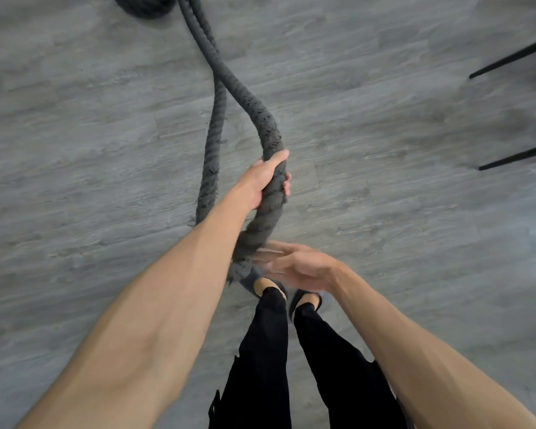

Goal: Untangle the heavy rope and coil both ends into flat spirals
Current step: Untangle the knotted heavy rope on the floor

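Observation:
A thick dark grey twisted rope (254, 106) runs from a pile at the top of the head view down toward me in two strands that cross near the middle. My left hand (265, 181) grips the raised right strand, thumb on top and fingers curled round it. Below that grip the rope bends down to near my feet. My right hand (294, 266) is blurred, its fingers straight and pointing left, just beside the lower part of the rope; whether it touches the rope I cannot tell. The second strand (212, 156) lies on the floor to the left.
The floor (384, 196) is grey wood-look planks. A dark heap of rope (146, 4) lies at the top edge. Two thin black furniture legs (514, 57) reach in from the right edge. My feet in dark shoes (304, 300) stand below the hands.

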Available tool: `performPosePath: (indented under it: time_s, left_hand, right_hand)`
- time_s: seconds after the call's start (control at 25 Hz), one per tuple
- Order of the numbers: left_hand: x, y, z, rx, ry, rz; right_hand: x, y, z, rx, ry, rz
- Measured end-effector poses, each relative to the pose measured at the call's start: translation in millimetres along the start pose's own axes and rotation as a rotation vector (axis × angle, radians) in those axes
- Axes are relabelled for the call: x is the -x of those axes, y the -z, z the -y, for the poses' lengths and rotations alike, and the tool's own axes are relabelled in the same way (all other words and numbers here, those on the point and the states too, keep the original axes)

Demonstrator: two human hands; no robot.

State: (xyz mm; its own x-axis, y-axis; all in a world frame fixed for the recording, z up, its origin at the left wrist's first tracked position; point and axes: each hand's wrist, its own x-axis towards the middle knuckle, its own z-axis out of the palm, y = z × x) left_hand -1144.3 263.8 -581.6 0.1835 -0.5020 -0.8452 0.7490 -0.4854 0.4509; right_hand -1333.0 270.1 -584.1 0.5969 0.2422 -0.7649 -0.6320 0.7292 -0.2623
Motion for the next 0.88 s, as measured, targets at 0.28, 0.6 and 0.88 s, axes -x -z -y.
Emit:
performPosePath:
  time_s: [0.28,0.6,0.88]
  left_hand:
    - [60,6,50,-0.915,0.063,0.431]
    - [51,37,83,-0.271,0.191,0.250]
    - [7,15,36,0.667,-0.003,-0.129]
  right_hand:
    - [-14,64,91,-0.338,0.201,-0.408]
    - [14,31,60,-0.023,0.065,-0.089]
    - [45,42,-3,0.492,-0.208,0.217]
